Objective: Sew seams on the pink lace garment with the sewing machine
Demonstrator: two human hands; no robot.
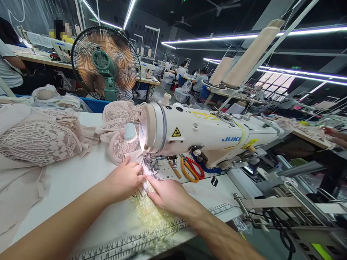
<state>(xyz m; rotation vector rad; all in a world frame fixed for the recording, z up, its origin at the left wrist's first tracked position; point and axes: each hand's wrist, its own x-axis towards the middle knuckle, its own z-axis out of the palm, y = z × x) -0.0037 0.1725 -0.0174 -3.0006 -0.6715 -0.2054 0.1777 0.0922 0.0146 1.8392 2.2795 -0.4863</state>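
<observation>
A white sewing machine [187, 126] marked JUKI stands across the table. Pale pink fabric [135, 159] lies under its needle area, and both hands are at that cloth, just in front of the presser foot. My left hand [124, 178] presses the fabric from the left with its fingers bent over it. From the right, my right hand [165, 191] pinches the fabric edge between thumb and fingers. Below the hands, a crinkled, clear yellowish plastic bag [151, 213] hangs toward the table's front edge. The needle itself cannot be made out.
Orange-handled scissors [189, 169] and a red-handled pair [199, 168] lie beneath the machine arm, near a razor blade [214, 181]. Pink lace pieces [46, 137] are heaped at left. A large fan [105, 65] stands behind. A printed ruler [130, 242] runs along the front edge.
</observation>
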